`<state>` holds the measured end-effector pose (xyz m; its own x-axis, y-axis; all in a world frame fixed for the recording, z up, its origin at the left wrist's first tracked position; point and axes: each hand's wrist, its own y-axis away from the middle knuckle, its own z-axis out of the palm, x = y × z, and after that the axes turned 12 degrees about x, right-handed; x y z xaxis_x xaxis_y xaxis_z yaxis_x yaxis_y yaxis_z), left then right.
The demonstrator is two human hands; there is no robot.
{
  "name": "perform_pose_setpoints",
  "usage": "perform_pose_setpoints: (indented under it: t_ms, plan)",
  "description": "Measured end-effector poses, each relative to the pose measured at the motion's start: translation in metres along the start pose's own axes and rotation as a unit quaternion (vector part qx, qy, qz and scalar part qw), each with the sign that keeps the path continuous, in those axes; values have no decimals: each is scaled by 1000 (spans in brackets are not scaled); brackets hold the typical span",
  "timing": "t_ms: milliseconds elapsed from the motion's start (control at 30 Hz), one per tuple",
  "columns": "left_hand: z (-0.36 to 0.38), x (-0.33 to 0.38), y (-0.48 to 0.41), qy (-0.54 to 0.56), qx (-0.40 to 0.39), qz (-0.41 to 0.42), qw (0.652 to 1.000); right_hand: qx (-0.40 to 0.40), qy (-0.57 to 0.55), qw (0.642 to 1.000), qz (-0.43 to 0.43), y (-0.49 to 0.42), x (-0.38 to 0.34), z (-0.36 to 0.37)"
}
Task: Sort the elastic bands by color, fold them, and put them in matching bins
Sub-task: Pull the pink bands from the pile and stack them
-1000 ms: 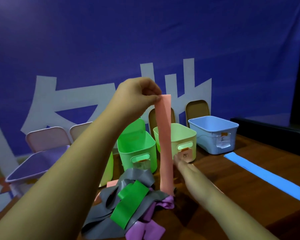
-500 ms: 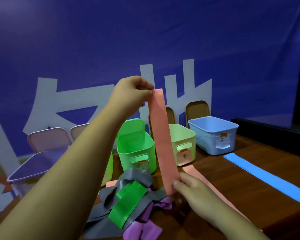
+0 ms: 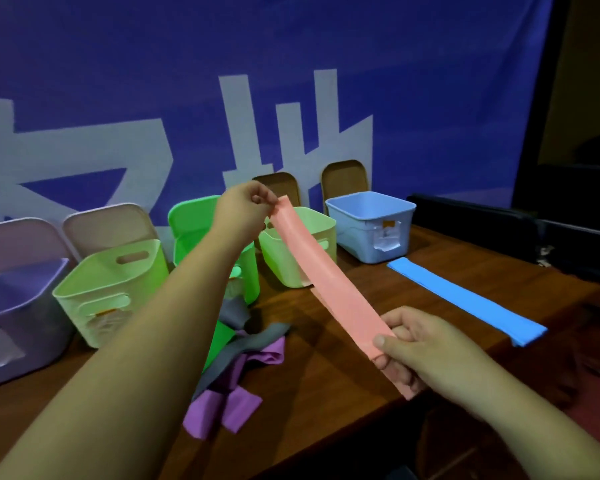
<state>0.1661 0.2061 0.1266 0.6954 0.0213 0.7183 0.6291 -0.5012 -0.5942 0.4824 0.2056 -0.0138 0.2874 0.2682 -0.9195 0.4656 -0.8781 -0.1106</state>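
A right hand (image 3: 420, 344) pinches the near end of a long salmon-pink elastic band (image 3: 326, 282), thumb on top and fingers curled beneath, while the left hand (image 3: 245, 211) grips the far end between thumb and fingertips, stretching the strip taut in the air above a dark wooden surface (image 3: 361, 341). Left of the pink band, a loose heap of grey, purple and bright green bands (image 3: 238, 368) lies unsorted on the surface; right of it, 1 flat blue band (image 3: 465, 299) lies laid out, not yet binned. Beyond the pink band stands a row of plastic bins: lilac (image 3: 18, 306), pale green (image 3: 111, 289), bright green (image 3: 184, 233), a 2nd pale green (image 3: 291, 258) and light blue (image 3: 371, 226), several with lids propped behind them. No band can be seen inside any bin, so the work appears to be in its early stages, with folding and binning all still ahead. Small labels on the bin fronts are too blurred to read; large white characters on the blue backdrop (image 3: 291, 81) are only partly visible.
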Motion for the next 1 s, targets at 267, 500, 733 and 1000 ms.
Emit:
perform_pose_setpoints:
  t_ms: [267,500,733,1000]
  plan:
    - [76,-39,42,-78,-63,18,995,-17,14,999,35,19,28,-34]
    - [117,-55,64,-174,-110,28,978,-39,38,998,28,28,33,-38]
    - [138,-72,80,-243,-111,36,963,-28,38,998,36,24,37,-38]
    - [150,-86,90,-289,-93,26,953,-52,62,996,36,19,34,-36]
